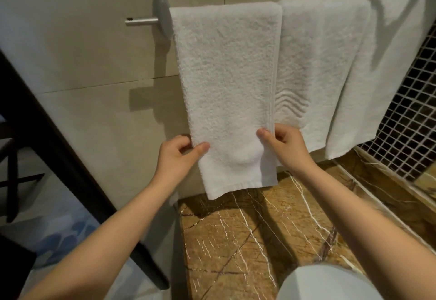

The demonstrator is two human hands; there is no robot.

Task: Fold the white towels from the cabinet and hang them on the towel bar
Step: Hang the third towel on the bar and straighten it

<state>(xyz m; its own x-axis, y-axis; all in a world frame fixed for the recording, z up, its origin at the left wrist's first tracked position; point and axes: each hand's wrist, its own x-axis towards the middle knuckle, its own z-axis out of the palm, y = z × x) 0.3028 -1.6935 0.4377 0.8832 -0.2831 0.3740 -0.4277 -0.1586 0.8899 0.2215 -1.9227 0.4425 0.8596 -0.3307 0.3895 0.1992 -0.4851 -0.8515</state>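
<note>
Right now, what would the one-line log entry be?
phase: straightening hung towel | left hand: pinching left edge of leftmost towel | right hand: pinching right edge | towel bar: three white towels hung

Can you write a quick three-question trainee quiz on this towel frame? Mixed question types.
1. How many white towels hang on the towel bar?
2. True or false: the left hand and right hand pinch opposite side edges of the leftmost towel.
3. Which towel shows a wavy woven pattern? A) leftmost B) middle C) rightmost

Key
1. Three.
2. True; each pinches a side edge near the lower end.
3. B, the middle towel; the rightmost towel looks plain.
</note>
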